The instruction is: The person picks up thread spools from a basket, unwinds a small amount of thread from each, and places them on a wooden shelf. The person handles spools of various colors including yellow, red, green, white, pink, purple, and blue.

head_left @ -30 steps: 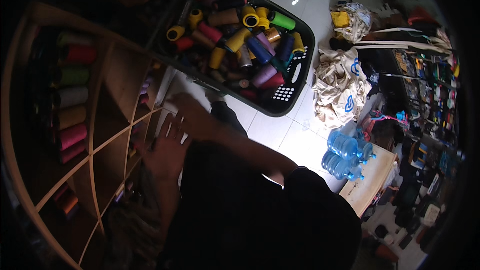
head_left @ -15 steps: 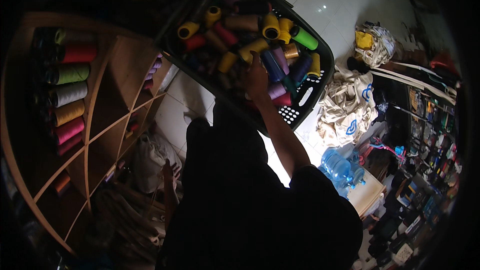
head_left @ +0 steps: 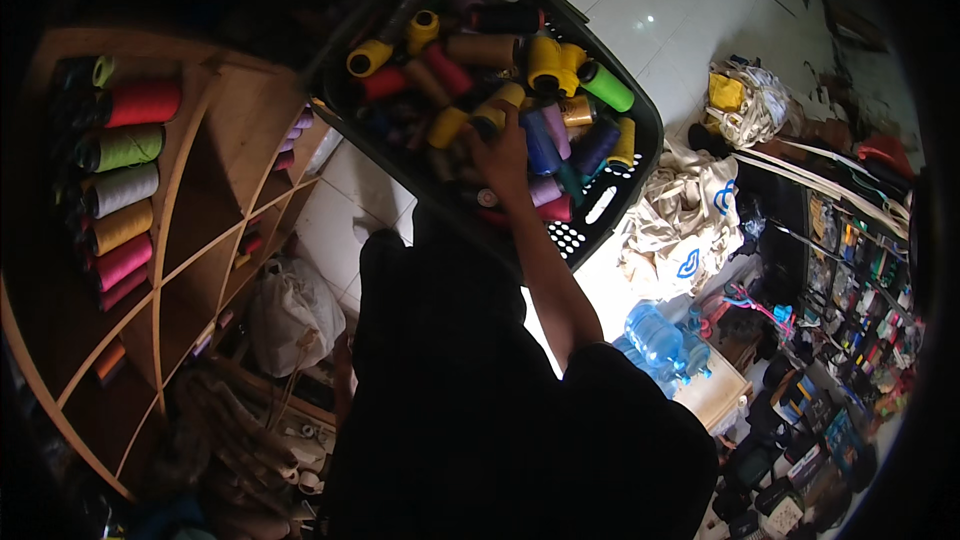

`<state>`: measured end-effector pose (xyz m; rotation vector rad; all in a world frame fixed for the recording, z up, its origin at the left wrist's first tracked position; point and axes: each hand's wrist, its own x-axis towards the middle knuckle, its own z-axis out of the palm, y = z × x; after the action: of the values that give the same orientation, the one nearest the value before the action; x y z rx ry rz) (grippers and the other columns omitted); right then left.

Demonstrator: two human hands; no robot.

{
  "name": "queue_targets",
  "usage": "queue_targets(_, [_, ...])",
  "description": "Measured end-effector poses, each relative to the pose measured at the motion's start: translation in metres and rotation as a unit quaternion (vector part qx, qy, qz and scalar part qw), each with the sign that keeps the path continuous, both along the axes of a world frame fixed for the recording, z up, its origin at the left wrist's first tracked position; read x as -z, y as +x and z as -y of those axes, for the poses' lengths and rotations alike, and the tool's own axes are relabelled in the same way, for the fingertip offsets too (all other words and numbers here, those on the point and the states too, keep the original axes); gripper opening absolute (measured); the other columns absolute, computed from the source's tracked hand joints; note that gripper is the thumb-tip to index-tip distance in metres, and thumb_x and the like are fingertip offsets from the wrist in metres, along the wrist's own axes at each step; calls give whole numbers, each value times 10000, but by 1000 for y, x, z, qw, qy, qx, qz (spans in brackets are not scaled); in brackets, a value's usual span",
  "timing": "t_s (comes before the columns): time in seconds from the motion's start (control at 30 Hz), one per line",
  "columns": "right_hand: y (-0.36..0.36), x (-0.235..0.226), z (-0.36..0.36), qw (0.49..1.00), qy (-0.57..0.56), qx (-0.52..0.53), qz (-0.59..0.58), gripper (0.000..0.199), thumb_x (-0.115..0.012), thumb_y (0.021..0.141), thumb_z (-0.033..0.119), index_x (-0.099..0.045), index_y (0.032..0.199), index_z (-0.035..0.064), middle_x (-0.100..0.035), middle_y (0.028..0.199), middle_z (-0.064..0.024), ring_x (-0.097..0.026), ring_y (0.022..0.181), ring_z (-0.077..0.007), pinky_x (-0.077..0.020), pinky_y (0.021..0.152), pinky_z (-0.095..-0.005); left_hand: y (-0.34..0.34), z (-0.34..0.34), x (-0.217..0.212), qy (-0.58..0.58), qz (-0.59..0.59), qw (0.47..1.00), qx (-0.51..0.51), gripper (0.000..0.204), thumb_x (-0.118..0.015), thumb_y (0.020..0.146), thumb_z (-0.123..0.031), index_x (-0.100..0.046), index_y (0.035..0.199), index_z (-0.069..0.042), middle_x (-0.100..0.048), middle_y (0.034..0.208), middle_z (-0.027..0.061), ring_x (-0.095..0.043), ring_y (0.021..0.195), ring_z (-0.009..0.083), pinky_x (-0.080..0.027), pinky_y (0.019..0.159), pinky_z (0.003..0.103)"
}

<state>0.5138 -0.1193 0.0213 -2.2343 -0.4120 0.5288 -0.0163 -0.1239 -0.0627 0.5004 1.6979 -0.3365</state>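
A dark plastic basket (head_left: pixel 655 130) with a perforated side holds many thread spools of mixed colours. My right hand (head_left: pixel 500 152) reaches into the middle of it, fingers closed around a yellow thread spool (head_left: pixel 500 100). Right beside the hand lie a blue spool (head_left: pixel 541 143) and a lilac spool (head_left: pixel 543 189). A bright green spool (head_left: pixel 607 87) rests near the basket's right rim. Of my left hand (head_left: pixel 343 376) only a sliver shows low at my left side, by a white sack (head_left: pixel 295 315); its fingers are hidden.
On the left stands a wooden shelf (head_left: pixel 205 230) with a row of thread spools (head_left: pixel 125 190). At right, cream cloth bags (head_left: pixel 685 225) lie on the tiled floor, near blue water bottles (head_left: pixel 655 335). Further right is a crowd of small goods (head_left: pixel 860 340).
My right hand has closed around the yellow spool, which has tilted. My left hand has dropped mostly out of sight behind my dark clothing. The view has shifted slightly.
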Motion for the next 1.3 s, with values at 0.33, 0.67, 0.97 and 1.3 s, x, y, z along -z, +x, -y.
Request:
queue_targets(0.33, [43, -65, 80, 994, 64, -23, 84, 369, -607, 871, 89, -491, 1222, 97, -503, 1145, -192, -516, 1073, -309, -414, 904, -407, 52, -27, -32, 63, 26, 997, 21, 607, -416, 963, -508, -397, 1408, -95, -537, 1319, 150, -506, 1212, 293, -357, 1010, 438])
queue_targets(0.67, [56, -33, 106, 926, -111, -80, 351, 509, -681, 788, 77, -512, 1268, 106, -518, 1142, -179, -501, 1071, -367, -408, 889, -429, 41, -26, -23, 80, 24, 996, 13, 551, -495, 928, -465, -452, 1364, -130, -565, 1276, 111, -548, 1163, 269, -394, 985, 442])
queue_targets(0.97, [-1, 34, -7, 877, -106, -465, 52, 273, -597, 731, 24, -563, 1002, 6, -602, 947, -208, -611, 894, -355, -501, 768, -438, 35, 1, -29, 28, -10, 999, 35, 593, -442, 922, -523, -385, 1413, -196, -543, 1330, 56, -525, 1168, 235, -351, 938, 430])
queue_targets(1.3, [-33, 134, -8, 767, -244, -558, 201, 361, -525, 851, 186, -596, 1171, 34, -541, 1229, -163, -498, 1174, -319, -372, 984, -461, 27, 24, -18, 125, 51, 991, -24, 454, -481, 940, -382, -475, 1282, -83, -600, 1166, 101, -569, 1065, 235, -403, 934, 423])
